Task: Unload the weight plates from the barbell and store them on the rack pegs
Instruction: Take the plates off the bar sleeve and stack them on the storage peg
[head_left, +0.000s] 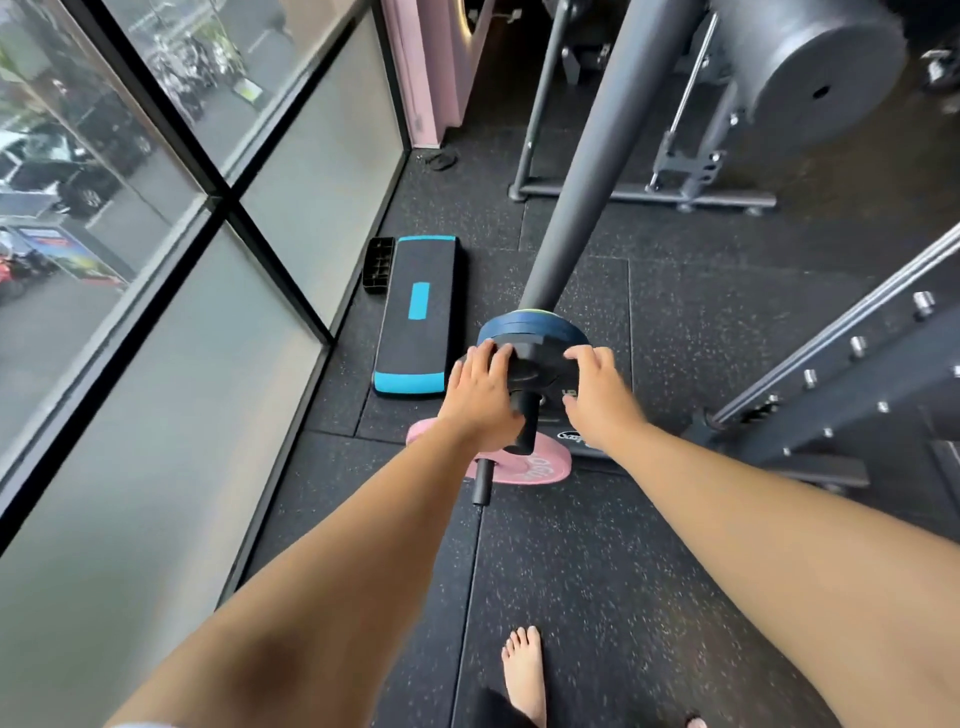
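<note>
Speckled rubber floor (675, 571) beside windows (130, 260)

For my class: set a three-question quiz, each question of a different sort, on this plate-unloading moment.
1. True or false: both hands grip the black weight plate on the barbell sleeve.
2. Which colour is the round plate lying on the floor? A pink, B green, C white.
3. Fill in: left of the bar lies a black and ___ step platform.

Key: 1 true, left hand and right hand; 2 A, pink plate; 3 blue.
</note>
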